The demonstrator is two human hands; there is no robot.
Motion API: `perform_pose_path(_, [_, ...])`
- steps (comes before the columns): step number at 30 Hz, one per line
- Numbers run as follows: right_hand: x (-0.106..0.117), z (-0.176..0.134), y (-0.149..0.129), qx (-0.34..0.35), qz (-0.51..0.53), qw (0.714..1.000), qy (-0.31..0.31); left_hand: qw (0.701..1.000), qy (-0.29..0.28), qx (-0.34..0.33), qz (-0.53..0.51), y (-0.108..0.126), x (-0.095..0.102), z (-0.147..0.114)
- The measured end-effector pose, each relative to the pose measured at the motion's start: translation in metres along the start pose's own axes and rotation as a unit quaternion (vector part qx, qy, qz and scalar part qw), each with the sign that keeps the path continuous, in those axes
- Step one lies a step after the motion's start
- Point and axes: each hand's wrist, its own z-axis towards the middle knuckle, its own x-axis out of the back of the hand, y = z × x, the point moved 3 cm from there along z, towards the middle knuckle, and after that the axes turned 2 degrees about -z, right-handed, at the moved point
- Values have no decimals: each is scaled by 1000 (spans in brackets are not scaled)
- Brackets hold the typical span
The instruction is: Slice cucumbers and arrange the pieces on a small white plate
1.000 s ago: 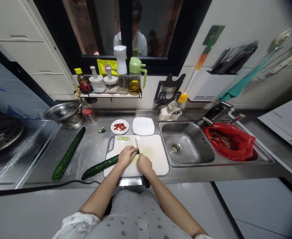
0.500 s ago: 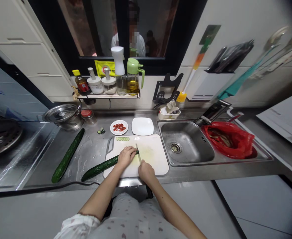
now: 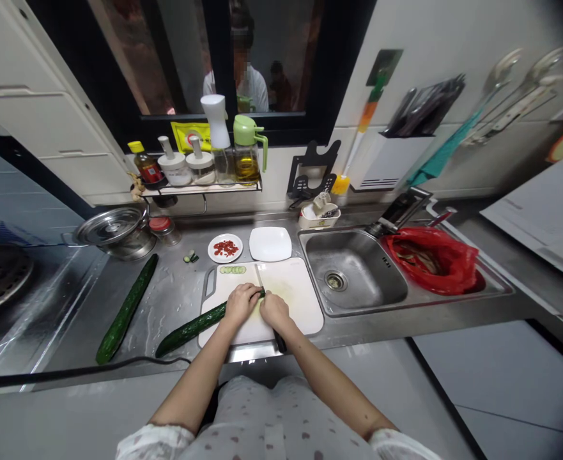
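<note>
A long dark green cucumber (image 3: 192, 331) lies slantwise across the left side of the white cutting board (image 3: 305, 306), its far end overhanging the counter. My left hand (image 3: 241, 303) is closed over its right end. Against that cut end rests my right hand (image 3: 275, 310), closed around the middle of a knife (image 3: 280, 342). The knife's black handle sticks out below the hand and the blade shows above; my right fingertips are partly hidden. A row of thin cucumber slices (image 3: 232, 269) lies along the board's top left.
A second cucumber (image 3: 126, 310) lies to the left. Behind the board stand a plate of chopped red pieces (image 3: 218, 257) and a white square plate (image 3: 270, 244). To the right are the sink (image 3: 358, 300) and a red plastic bag (image 3: 434, 275). A lidded pot (image 3: 132, 246) stands at the back left.
My right hand has slid forward along the knife to the cucumber's cut end, exposing the black handle. My left hand stays on the cucumber. The view has shifted slightly.
</note>
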Motion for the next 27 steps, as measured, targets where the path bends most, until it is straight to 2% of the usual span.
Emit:
perform_pose_path(10, [9, -8, 14, 21, -43, 999, 25, 1000, -12, 16, 3, 3, 8, -2])
perform_pose_path(16, [11, -19, 22, 34, -93, 995, 30, 999, 17, 30, -4, -1, 11, -9])
perform_pose_path(21, [9, -27, 27, 43, -121, 991, 31, 990, 106, 87, -23, -11, 21, -16])
perform_pose_path(25, [9, -30, 33, 55, -147, 986, 51, 963, 217, 156, -43, -20, 36, -16])
perform_pose_path(27, [9, -30, 36, 62, -151, 985, 63, 955, 244, 163, -53, -21, 43, -13])
